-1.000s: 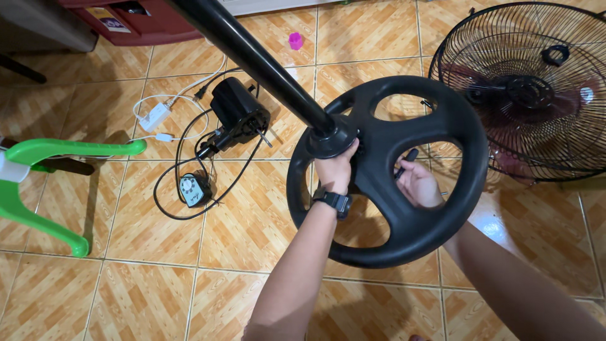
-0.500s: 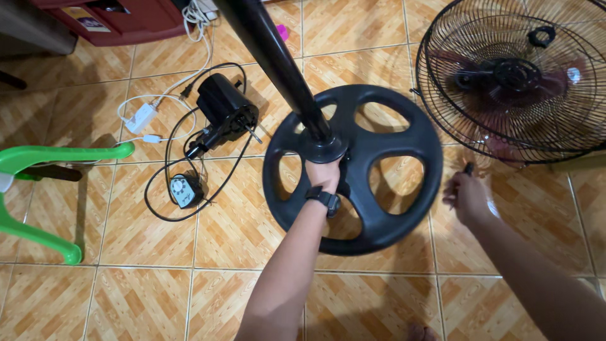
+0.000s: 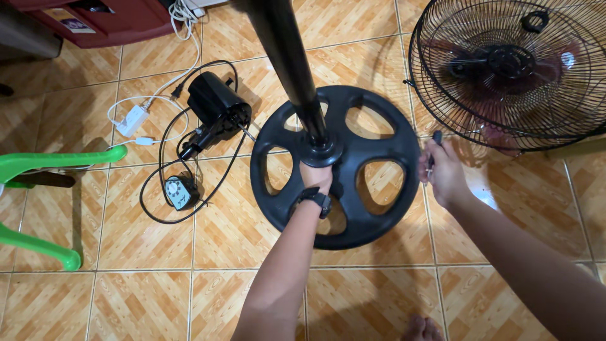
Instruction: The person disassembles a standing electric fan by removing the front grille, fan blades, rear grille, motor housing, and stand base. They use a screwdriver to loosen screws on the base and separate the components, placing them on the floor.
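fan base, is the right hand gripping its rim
No, the right hand is off beside the round black fan base, holding a small dark tool; only the left hand grips the base, at its hub.

Pretty bright, even indoor light here, warm-toned off the glossy orange floor tiles (image 3: pixel 240 233). There's a white glare patch on the tile just right of the right hand (image 3: pixel 442 173), under the fan cage (image 3: pixel 511 69). Shadows are soft; the black fan base (image 3: pixel 353 183) throws a faint one underneath. Mostly sharp, but the pole (image 3: pixel 284 50) goes soft and oversized near the top edge. Wide-angle stretch shows at the corners, and both forearms balloon toward the bottom of the frame.
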